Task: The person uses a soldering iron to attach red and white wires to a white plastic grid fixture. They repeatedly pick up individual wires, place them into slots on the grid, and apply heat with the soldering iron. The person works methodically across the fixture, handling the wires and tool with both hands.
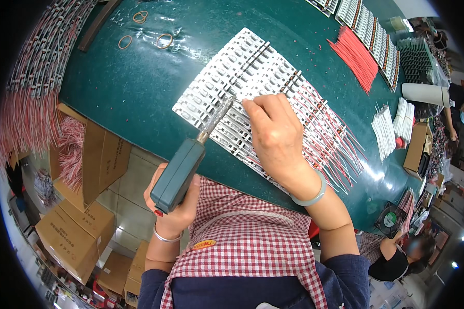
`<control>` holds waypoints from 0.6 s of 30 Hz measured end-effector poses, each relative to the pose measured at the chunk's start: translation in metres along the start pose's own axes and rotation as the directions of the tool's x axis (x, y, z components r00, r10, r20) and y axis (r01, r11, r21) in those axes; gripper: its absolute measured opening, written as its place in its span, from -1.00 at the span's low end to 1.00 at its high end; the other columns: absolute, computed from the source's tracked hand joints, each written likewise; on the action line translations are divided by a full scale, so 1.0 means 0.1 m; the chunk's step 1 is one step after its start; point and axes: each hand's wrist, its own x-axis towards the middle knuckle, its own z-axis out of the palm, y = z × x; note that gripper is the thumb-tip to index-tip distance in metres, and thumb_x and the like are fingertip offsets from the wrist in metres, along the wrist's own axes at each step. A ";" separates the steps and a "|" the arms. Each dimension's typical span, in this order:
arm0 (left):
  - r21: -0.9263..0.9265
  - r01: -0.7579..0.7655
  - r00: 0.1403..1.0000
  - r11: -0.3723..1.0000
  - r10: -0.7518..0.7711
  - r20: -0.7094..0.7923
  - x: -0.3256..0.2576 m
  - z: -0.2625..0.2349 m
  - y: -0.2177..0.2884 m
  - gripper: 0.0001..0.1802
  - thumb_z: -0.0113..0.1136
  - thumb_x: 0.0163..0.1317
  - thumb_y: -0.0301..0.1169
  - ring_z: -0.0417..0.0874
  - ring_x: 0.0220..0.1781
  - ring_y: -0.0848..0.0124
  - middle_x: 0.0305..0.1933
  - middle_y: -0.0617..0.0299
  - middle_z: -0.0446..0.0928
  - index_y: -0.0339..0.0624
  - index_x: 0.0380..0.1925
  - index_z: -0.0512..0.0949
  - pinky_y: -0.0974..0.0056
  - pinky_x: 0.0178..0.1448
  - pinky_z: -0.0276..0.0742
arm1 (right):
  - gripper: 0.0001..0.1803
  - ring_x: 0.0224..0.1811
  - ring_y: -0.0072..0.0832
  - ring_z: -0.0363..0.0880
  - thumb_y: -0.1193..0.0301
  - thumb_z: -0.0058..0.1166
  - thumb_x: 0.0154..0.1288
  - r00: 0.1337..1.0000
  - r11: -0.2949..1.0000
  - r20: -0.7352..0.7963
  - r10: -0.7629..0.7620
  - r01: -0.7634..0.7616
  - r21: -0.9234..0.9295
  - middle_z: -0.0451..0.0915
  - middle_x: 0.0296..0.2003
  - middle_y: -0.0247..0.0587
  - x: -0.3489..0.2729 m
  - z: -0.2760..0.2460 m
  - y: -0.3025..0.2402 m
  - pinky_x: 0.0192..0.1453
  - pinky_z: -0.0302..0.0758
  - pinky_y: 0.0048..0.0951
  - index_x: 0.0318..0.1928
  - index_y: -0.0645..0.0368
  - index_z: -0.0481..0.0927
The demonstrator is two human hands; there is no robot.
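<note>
My left hand (pixel 176 220) is wrapped round the dark green body of a soldering gun (pixel 178 172). Its long metal tip slants up and right onto a panel of white circuit boards (pixel 216 69) lying on the green table. Just right of the tip, my right hand (pixel 277 134) has thumb and forefinger pinched together over the panel. Whatever sits between those fingertips is too small to make out. Thin red and white wires (pixel 340 154) trail off the panel's right side, partly behind my right wrist.
Red wires (pixel 354 59) lie bundled at the far right, with white wire bundles (pixel 384 131) nearer. Wired boards (pixel 41 67) hang over the left edge. Rubber bands (pixel 164 41) lie at the back. Cardboard boxes (pixel 75 234) stand lower left; a small fan (pixel 390 219) and another person (pixel 397 252) are lower right.
</note>
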 end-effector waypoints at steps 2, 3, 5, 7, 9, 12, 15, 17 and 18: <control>-0.030 0.042 0.999 0.999 -0.042 -0.009 -0.03 -0.01 0.01 -0.76 0.30 -0.09 -0.68 0.63 -0.40 0.30 -0.35 0.05 0.60 -0.44 -0.32 0.62 0.33 -0.31 0.54 | -0.70 -0.32 -0.31 0.48 0.61 0.12 -0.09 1.000 1.000 0.002 0.001 -0.001 -0.002 0.49 -0.36 -0.19 0.00 0.00 0.00 -0.33 0.47 -0.37 -0.23 0.34 0.63; -0.045 0.062 0.998 0.997 -0.062 -0.013 -0.05 -0.02 0.02 -0.75 0.30 -0.09 -0.68 0.64 -0.39 0.30 -0.33 0.05 0.60 -0.44 -0.31 0.62 0.33 -0.30 0.55 | -0.70 -0.32 -0.31 0.48 0.61 0.12 -0.09 1.000 1.000 0.002 0.002 -0.002 -0.002 0.49 -0.36 -0.20 0.00 -0.01 -0.01 -0.33 0.47 -0.37 -0.23 0.34 0.63; -0.098 0.112 0.992 0.989 -0.116 -0.044 -0.11 -0.02 0.00 -0.73 0.30 -0.07 -0.67 0.65 -0.35 0.31 -0.30 0.04 0.61 -0.44 -0.27 0.61 0.33 -0.26 0.56 | -0.70 -0.32 -0.31 0.48 0.61 0.12 -0.09 1.000 1.000 0.003 0.005 -0.005 -0.003 0.49 -0.36 -0.20 0.00 -0.02 -0.02 -0.33 0.47 -0.37 -0.23 0.34 0.63; -0.127 0.140 0.988 0.982 -0.147 -0.049 -0.14 -0.04 -0.03 -0.70 0.31 -0.06 -0.67 0.66 -0.32 0.31 -0.26 0.03 0.61 -0.44 -0.24 0.61 0.33 -0.23 0.57 | -0.71 -0.31 -0.31 0.48 0.61 0.12 -0.08 1.000 1.000 0.005 0.011 -0.011 -0.002 0.49 -0.36 -0.20 0.00 -0.02 -0.03 -0.32 0.47 -0.37 -0.24 0.33 0.63; -0.129 0.149 0.988 0.980 -0.155 -0.031 -0.16 -0.05 -0.05 -0.69 0.31 -0.05 -0.67 0.67 -0.29 0.30 -0.23 0.03 0.62 -0.44 -0.21 0.61 0.32 -0.19 0.58 | -0.72 -0.31 -0.32 0.48 0.61 0.12 -0.08 1.000 1.000 0.007 0.016 -0.016 -0.001 0.49 -0.36 -0.20 -0.01 -0.01 -0.03 -0.32 0.47 -0.37 -0.25 0.33 0.63; -0.137 0.178 0.983 0.974 -0.183 -0.026 -0.14 -0.04 -0.02 -0.69 0.31 -0.05 -0.66 0.67 -0.28 0.30 -0.22 0.03 0.62 -0.43 -0.22 0.62 0.32 -0.18 0.58 | -0.73 -0.31 -0.32 0.47 0.60 0.12 -0.08 1.000 1.000 -0.009 0.015 -0.015 -0.008 0.49 -0.36 -0.21 0.00 -0.02 -0.02 -0.33 0.46 -0.38 -0.26 0.31 0.63; -0.123 0.118 0.992 0.985 -0.123 -0.037 -0.10 0.00 -0.03 -0.69 0.32 -0.05 -0.66 0.67 -0.27 0.29 -0.21 0.03 0.62 -0.43 -0.21 0.62 0.31 -0.17 0.59 | -0.74 -0.32 -0.33 0.47 0.61 0.12 -0.09 0.999 1.000 -0.046 0.014 -0.015 -0.023 0.49 -0.37 -0.22 0.02 -0.05 -0.01 -0.34 0.45 -0.38 -0.27 0.30 0.63; -0.121 0.099 0.994 0.988 -0.104 -0.040 -0.08 0.01 -0.01 -0.71 0.33 -0.06 -0.65 0.68 -0.27 0.29 -0.22 0.03 0.63 -0.42 -0.24 0.62 0.31 -0.17 0.59 | -0.74 -0.32 -0.34 0.47 0.61 0.12 -0.09 0.998 0.999 -0.049 0.036 -0.038 -0.038 0.49 -0.37 -0.23 0.04 -0.07 0.01 -0.34 0.44 -0.39 -0.27 0.29 0.63; -0.120 0.089 0.995 0.989 -0.095 -0.042 -0.07 0.02 -0.01 -0.72 0.33 -0.06 -0.65 0.68 -0.27 0.29 -0.23 0.03 0.63 -0.42 -0.25 0.63 0.31 -0.17 0.59 | -0.74 -0.32 -0.34 0.47 0.61 0.12 -0.10 0.998 0.998 -0.048 0.036 -0.038 -0.040 0.49 -0.37 -0.24 0.04 -0.06 0.03 -0.35 0.44 -0.39 -0.27 0.28 0.63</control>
